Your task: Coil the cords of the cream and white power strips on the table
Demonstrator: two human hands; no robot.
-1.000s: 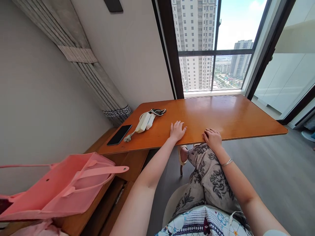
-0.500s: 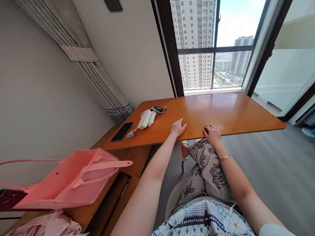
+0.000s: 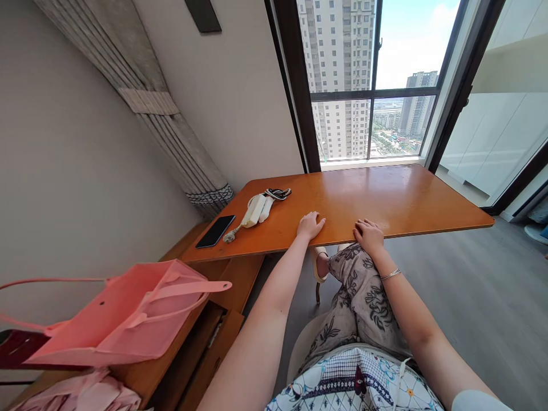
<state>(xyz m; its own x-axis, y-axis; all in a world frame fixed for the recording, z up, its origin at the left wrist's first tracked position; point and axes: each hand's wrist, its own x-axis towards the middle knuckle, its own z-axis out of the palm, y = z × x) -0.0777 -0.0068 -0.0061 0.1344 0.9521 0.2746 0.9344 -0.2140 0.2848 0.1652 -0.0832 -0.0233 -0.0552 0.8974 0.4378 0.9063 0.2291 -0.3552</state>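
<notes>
My left hand point(image 3: 310, 226) rests palm down on the wooden tabletop point(image 3: 411, 200) near its front edge, fingers loosely extended and holding nothing. To the right, my right hand point(image 3: 369, 235) lies over the same edge with its fingers slightly bent and nothing visible in them. Left of my left hand is a white power strip point(image 3: 254, 211) with its plug point(image 3: 230, 236) toward me and a coiled black-and-white cable point(image 3: 279, 194) at its far end. A dark smartphone point(image 3: 215, 231) lies flat at the table's left end, apart from both hands.
A pink tote bag point(image 3: 128, 319) stands open on a lower wooden surface at left, with pink cloth point(image 3: 81, 394) below it. A drawer point(image 3: 205, 354) is partly visible beside the bag. A window point(image 3: 372, 97) and a gathered curtain point(image 3: 171, 134) lie beyond the table.
The view has tilted slightly, so the table and window sit a little lower. My left hand's fingers have drawn slightly closer together. The objects on the table stay in place.
</notes>
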